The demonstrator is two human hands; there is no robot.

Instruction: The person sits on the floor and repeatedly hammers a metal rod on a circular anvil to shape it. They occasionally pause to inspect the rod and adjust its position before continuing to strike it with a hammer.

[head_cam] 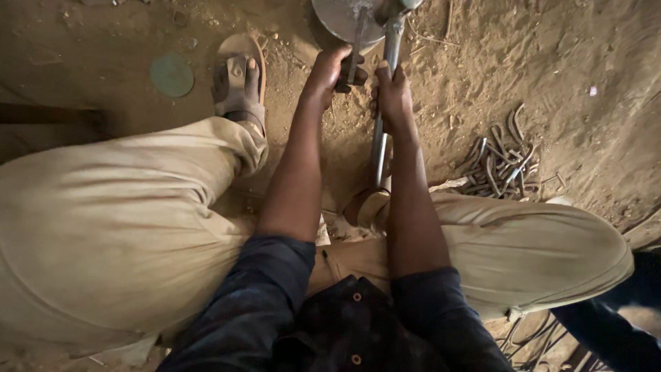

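The right hand is wrapped tight around a long metal pipe that runs from the sandy ground between the knees up to a round metal plate at the top edge. The left hand — fingers curled shut — grips a thin rod just beside the pipe, below the plate. A heap of bent metal hooks lies well to the right — a sandalled foot rests to the left.

Head view, steeply downward, seemingly close, dim
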